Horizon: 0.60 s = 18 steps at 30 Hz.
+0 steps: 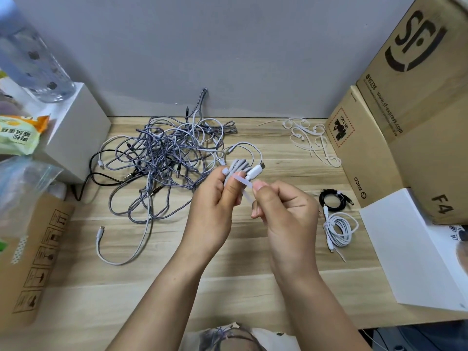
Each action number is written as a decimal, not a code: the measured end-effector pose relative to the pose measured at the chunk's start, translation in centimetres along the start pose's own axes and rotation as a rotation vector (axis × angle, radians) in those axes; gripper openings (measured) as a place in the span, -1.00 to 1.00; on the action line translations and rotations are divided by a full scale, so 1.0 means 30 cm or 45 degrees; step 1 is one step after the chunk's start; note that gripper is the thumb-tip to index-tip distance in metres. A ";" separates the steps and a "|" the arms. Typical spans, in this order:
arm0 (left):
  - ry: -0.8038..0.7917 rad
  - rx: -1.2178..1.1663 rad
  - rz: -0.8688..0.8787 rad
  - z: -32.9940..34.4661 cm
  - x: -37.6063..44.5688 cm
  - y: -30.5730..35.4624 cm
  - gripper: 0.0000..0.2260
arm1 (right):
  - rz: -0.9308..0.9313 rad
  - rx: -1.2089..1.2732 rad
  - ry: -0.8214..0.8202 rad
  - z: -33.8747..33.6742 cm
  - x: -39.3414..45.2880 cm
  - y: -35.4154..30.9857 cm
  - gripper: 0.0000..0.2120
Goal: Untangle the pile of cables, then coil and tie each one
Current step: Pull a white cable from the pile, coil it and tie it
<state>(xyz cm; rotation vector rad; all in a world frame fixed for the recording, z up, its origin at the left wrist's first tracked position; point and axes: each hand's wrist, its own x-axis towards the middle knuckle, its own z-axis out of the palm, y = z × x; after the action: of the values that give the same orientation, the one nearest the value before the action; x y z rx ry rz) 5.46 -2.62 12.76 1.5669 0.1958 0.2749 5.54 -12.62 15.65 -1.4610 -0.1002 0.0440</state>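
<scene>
The left hand (215, 196) gripped a coiled light-grey braided cable (239, 168), its long axis running up and away from the hands. The right hand (283, 206) pinched the white flat plastic tie (241, 179) crossing it. Two tied coils, one black (333, 200) and one white (339, 230), lay right of the hands; the tangled grey pile (164, 158) lay left.

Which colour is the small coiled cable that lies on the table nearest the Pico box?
Black. The coiled cable shows best in the head view, just above the white coil.
</scene>
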 end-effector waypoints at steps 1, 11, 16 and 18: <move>-0.002 -0.007 0.002 0.000 -0.001 0.002 -0.81 | 0.000 0.001 -0.010 0.001 0.002 0.000 -0.64; -0.027 -0.018 0.012 -0.004 -0.001 0.010 -0.82 | 0.011 0.031 -0.064 0.011 0.010 0.003 -0.70; -0.028 -0.013 -0.008 -0.007 0.000 0.002 -0.80 | 0.012 0.043 -0.087 0.011 0.012 0.008 -0.66; -0.022 -0.008 -0.023 -0.008 0.000 -0.004 -0.80 | 0.009 0.041 -0.080 0.013 0.012 0.010 -0.64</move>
<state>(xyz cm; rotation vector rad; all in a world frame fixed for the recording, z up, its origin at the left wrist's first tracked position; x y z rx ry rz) 5.38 -2.39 12.66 1.5599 0.1952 0.2474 5.87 -12.16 15.42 -1.4284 -0.1453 0.0970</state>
